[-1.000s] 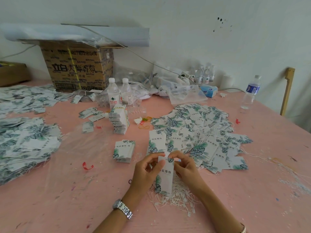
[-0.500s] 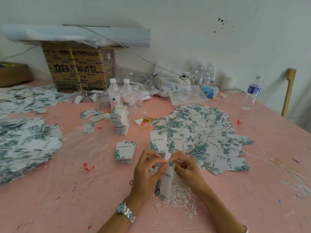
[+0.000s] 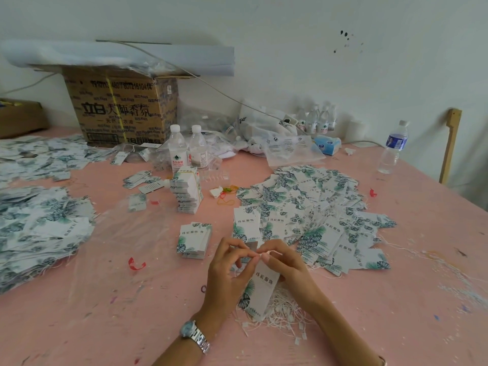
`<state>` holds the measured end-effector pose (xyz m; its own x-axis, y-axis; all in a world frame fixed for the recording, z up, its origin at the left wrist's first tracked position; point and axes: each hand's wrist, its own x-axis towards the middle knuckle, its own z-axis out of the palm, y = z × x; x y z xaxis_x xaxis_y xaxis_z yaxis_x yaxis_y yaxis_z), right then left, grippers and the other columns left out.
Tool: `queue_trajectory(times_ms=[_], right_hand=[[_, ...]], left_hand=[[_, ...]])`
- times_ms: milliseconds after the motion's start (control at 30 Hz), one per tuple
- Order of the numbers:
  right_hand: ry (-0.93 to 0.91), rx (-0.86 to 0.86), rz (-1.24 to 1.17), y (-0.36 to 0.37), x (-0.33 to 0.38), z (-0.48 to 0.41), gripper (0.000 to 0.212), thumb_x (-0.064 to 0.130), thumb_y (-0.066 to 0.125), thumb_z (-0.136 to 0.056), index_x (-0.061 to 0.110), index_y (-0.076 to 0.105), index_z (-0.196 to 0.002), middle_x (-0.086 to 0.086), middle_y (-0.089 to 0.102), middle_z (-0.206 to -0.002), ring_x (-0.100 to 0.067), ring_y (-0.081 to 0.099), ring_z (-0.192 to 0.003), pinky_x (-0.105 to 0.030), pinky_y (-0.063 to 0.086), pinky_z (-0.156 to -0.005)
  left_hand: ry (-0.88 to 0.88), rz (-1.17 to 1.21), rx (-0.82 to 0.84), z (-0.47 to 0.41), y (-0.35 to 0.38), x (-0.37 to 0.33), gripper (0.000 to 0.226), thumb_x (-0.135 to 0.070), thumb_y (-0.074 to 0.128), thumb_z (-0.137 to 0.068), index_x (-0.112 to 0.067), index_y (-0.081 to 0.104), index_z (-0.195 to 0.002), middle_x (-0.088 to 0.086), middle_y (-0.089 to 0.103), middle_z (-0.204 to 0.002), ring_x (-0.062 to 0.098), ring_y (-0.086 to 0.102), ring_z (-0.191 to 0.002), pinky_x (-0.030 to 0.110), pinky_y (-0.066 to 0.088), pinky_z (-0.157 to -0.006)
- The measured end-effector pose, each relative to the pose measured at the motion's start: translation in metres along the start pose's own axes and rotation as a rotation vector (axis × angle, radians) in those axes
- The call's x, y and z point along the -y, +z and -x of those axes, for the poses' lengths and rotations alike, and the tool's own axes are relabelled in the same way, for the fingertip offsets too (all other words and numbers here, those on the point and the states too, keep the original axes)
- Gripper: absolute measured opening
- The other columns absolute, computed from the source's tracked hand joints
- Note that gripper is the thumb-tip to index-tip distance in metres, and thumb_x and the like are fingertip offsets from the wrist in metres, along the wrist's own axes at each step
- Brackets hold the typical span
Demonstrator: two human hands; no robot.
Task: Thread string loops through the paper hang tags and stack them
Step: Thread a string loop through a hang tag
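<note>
Surface: pink painted tabletop [image 3: 105, 313], flecked with paint, under a white wall.
Wrist: silver metal wristwatch [image 3: 195, 335] on the left forearm, nearest the camera.
Loose strings: heap of white string loops [image 3: 286, 317] lying on the table beneath the hands.
Held tag: white paper hang tag with green leaf print [image 3: 261, 291], tilted, raised over that heap between both hands.
Left hand [image 3: 227, 273]: thumb and forefinger curled, pinching the tag's top end.
Right hand [image 3: 290, 268]: fingertips pinching a thin white string [image 3: 273, 252] at the tag's top, meeting the left fingertips.
Small stack: neat pile of leaf-print tags [image 3: 195, 240], just beyond the left hand.
Spread: wide scatter of leaf-print tags [image 3: 311, 207], beyond the right hand.
Far: tall stack of tags [image 3: 187, 191], two clear plastic water bottles [image 3: 178, 146], brown cardboard box [image 3: 121, 109] by the wall.
</note>
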<state>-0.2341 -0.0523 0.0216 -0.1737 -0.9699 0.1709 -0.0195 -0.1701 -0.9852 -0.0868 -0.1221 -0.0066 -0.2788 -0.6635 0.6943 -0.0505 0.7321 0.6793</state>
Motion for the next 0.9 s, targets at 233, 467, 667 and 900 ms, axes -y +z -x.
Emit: queue_trajectory(times_ms=[233, 467, 667, 900], right_hand=[[0.003, -0.027, -0.027, -0.004, -0.004, -0.002, 0.01, 0.028, 0.07, -0.084, 0.019, 0.073, -0.082, -0.028, 0.056, -0.097, -0.034, 0.063, -0.081, -0.037, 0.052, -0.066], [0.031, -0.054, -0.019, -0.005, -0.009, -0.004, 0.012, 0.028, 0.07, -0.084, 0.018, 0.071, -0.077, -0.011, 0.061, -0.082, -0.025, 0.063, -0.073, -0.029, 0.052, -0.062], [0.017, -0.046, -0.03, -0.007, -0.014, -0.006, 0.023, 0.025, 0.068, -0.084, 0.002, 0.064, -0.084, -0.013, 0.061, -0.08, -0.024, 0.064, -0.07, -0.025, 0.05, -0.058], [0.032, -0.036, -0.033, -0.01, -0.02, -0.007, 0.025, 0.027, 0.068, -0.086, 0.003, 0.064, -0.086, -0.011, 0.063, -0.074, -0.023, 0.064, -0.069, -0.026, 0.05, -0.059]], left_hand=[[-0.021, 0.004, -0.013, 0.002, 0.001, 0.004, 0.015, -0.024, 0.073, -0.087, -0.01, 0.074, -0.091, 0.0, 0.056, -0.1, 0.008, 0.056, -0.082, 0.015, 0.049, -0.07], [0.115, -0.368, -0.209, -0.002, -0.009, 0.01, 0.014, -0.023, 0.074, -0.089, -0.011, 0.075, -0.097, -0.002, 0.063, -0.099, 0.007, 0.058, -0.081, 0.024, 0.054, -0.068], [-0.192, -0.939, -0.212, -0.013, -0.041, 0.025, 0.049, -0.021, 0.088, -0.073, -0.011, 0.071, -0.118, 0.012, 0.061, -0.12, 0.033, 0.055, -0.099, 0.042, 0.045, -0.072], [-0.369, -1.029, -0.079, -0.008, -0.041, 0.025, 0.03, -0.015, 0.082, -0.075, -0.006, 0.077, -0.104, 0.017, 0.061, -0.125, 0.037, 0.05, -0.098, 0.044, 0.046, -0.074]])
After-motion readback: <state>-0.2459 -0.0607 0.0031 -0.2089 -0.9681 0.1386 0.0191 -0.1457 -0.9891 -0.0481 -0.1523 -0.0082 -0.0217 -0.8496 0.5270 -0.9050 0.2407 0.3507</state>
